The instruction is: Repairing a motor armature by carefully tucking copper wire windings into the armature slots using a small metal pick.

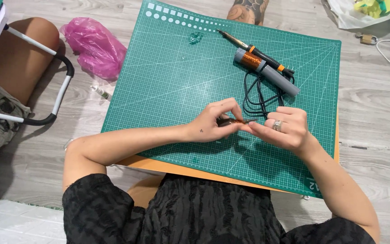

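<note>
Hands meet over the near middle of the green cutting mat (pixel 168 77). Left hand (pixel 213 122) and right hand (pixel 285 129) both pinch, with fingers closed, a small dark rod wound with copper wire (pixel 232 121), held level just above the mat. Farther back on the mat lie a grey tube with a copper coil (pixel 267 72) and, touching it, a soldering iron (pixel 251 49) with black cable. A pink plastic bag (pixel 95 45) lies on the floor left of the mat.
</note>
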